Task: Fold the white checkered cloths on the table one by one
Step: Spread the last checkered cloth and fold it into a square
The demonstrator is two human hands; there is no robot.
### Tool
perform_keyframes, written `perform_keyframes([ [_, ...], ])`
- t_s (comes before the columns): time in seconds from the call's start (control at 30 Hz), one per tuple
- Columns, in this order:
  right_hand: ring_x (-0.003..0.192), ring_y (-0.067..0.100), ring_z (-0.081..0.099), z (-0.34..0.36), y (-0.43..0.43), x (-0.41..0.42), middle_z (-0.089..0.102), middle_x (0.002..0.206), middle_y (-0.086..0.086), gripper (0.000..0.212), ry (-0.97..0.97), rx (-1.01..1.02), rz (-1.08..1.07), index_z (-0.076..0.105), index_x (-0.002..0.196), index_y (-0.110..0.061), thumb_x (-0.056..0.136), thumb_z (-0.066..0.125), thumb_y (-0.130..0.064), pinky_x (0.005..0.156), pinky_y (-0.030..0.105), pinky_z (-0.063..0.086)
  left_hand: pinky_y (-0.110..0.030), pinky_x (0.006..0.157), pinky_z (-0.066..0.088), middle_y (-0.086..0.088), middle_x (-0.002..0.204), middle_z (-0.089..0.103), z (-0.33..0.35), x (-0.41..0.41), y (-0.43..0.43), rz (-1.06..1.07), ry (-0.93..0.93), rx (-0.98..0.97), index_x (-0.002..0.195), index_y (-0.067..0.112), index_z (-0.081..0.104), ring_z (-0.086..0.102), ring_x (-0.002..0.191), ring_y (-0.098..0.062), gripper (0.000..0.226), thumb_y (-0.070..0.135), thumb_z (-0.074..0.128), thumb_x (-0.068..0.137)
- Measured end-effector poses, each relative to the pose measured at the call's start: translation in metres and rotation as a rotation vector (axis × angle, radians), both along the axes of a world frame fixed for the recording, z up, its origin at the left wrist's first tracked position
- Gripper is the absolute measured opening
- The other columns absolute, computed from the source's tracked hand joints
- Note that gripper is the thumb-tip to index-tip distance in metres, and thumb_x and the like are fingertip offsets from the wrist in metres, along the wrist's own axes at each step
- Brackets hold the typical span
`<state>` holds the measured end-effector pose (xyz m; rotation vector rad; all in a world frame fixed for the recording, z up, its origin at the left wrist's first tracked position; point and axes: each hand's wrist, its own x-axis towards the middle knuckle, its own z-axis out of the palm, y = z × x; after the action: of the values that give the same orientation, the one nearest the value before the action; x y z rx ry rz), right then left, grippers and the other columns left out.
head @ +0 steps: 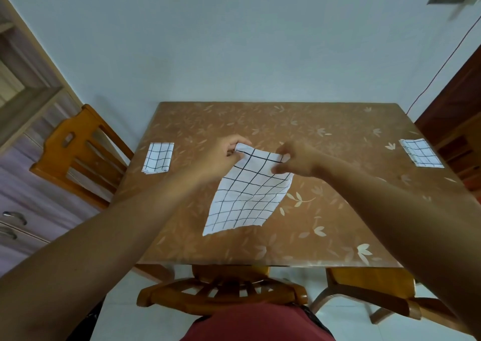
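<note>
The left hand (223, 155) is pinching the far left corner of the white checkered cloth (250, 200) between thumb and curled fingers. The right hand (294, 162) is pinching the far right corner in the same way. Between the two grips the far edge is sagging a little, and the rest is draping down toward the near side over the middle of the desk (338, 223). Whether its near edge is touching the surface I cannot tell.

It is looking thin, light and limp, so it will probably follow the corners wherever they go and slide easily on the glossy top. The corners seem the best places to hold it, since a grip in the middle would bunch it.

The fabric is showing white with thin dark grid lines that are bending where it ripples. A left folded cloth (158, 157) is lying near the desk's left edge, and a right folded cloth (421, 153) near its right edge, both well apart from the hands.
</note>
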<state>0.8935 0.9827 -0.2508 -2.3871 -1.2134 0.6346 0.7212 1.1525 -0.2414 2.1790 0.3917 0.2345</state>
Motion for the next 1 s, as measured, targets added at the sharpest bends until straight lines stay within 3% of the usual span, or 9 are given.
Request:
perform_keyframes([
  [0.1,0.113,0.025,0.063,-0.013,-0.009,0.009,0.070,0.117,0.000,0.038,-0.044,-0.166,0.006,0.074,0.113,-0.016,0.082,0.081,-0.036,0.100,0.041,0.050,-0.006,0.085,0.046,0.024,0.110,0.067,0.000,-0.001,0.007,0.038,-0.047,0.002,0.119,0.027,0.067,0.060,0.098,0.017,0.027,0.009,0.058,0.101],
  [0.2,0.109,0.026,0.065,-0.020,-0.021,0.015,0.072,0.115,0.004,0.042,0.005,-0.212,0.000,0.074,0.119,-0.015,0.084,0.080,-0.037,0.102,0.044,0.050,-0.027,0.095,0.051,0.018,0.114,0.070,-0.002,-0.005,0.016,0.083,-0.058,0.022,0.116,0.040,0.065,0.065,0.107,0.000,0.032,0.013,0.060,0.100],
  [0.3,0.104,0.028,0.066,-0.022,-0.025,0.016,0.073,0.105,0.007,0.031,0.055,-0.147,-0.009,0.075,0.107,-0.012,0.085,0.079,-0.033,0.098,0.045,0.052,-0.028,0.099,0.049,0.014,0.124,0.066,-0.004,-0.008,0.022,0.109,-0.070,0.013,0.121,0.037,0.065,0.061,0.113,0.002,0.033,0.011,0.058,0.101],
  [0.43,0.098,0.023,0.068,-0.015,-0.029,0.008,0.072,0.101,0.002,0.018,0.379,-0.028,-0.084,0.075,0.099,-0.019,0.090,0.075,-0.036,0.084,0.041,0.056,-0.015,0.090,0.046,0.017,0.116,0.066,-0.004,-0.009,0.021,0.136,-0.110,-0.013,0.125,0.024,0.064,0.061,0.104,0.006,0.031,0.006,0.056,0.101],
  [0.57,0.081,0.024,0.067,-0.013,-0.032,0.002,0.073,0.100,0.013,0.051,0.713,0.009,-0.241,0.067,0.110,-0.010,0.100,0.051,-0.058,0.067,0.034,0.055,-0.010,0.089,0.046,0.020,0.113,0.066,-0.001,-0.009,0.021,0.142,-0.141,-0.023,0.122,0.023,0.065,0.062,0.100,0.012,0.031,0.003,0.056,0.101],
  [0.67,0.056,0.021,0.064,-0.017,-0.032,-0.001,0.066,0.090,0.023,0.021,0.786,-0.002,-0.303,0.057,0.112,-0.008,0.104,0.054,-0.026,0.050,0.025,0.047,-0.017,0.092,0.050,0.019,0.112,0.068,-0.002,-0.005,0.018,0.126,-0.148,-0.025,0.120,0.026,0.065,0.064,0.102,0.007,0.032,0.003,0.057,0.100],
  [0.77,0.061,0.023,0.065,-0.022,-0.032,0.001,0.060,0.099,0.022,0.039,0.893,0.003,-0.342,0.057,0.127,-0.001,0.090,0.068,0.000,0.055,0.030,0.055,-0.029,0.096,0.054,0.013,0.119,0.069,-0.006,-0.004,0.018,0.118,-0.140,-0.011,0.117,0.039,0.065,0.066,0.108,-0.003,0.033,0.011,0.058,0.101],
  [0.87,0.058,0.019,0.061,-0.019,-0.033,0.001,0.066,0.085,0.018,0.036,0.900,-0.014,-0.311,0.064,0.124,0.005,0.088,0.064,0.009,0.055,0.029,0.056,-0.036,0.098,0.055,0.012,0.124,0.067,-0.008,-0.004,0.019,0.110,-0.131,0.006,0.117,0.044,0.064,0.065,0.112,-0.005,0.034,0.015,0.057,0.101],
  [1.0,0.053,0.019,0.055,-0.018,-0.038,0.006,0.061,0.075,0.019,0.018,0.733,0.004,-0.327,0.067,0.103,0.016,0.091,0.055,0.013,0.053,0.030,0.047,-0.040,0.101,0.053,0.010,0.123,0.069,-0.010,-0.005,0.023,0.113,-0.128,-0.001,0.121,0.036,0.064,0.066,0.109,-0.006,0.032,0.012,0.057,0.101],
])
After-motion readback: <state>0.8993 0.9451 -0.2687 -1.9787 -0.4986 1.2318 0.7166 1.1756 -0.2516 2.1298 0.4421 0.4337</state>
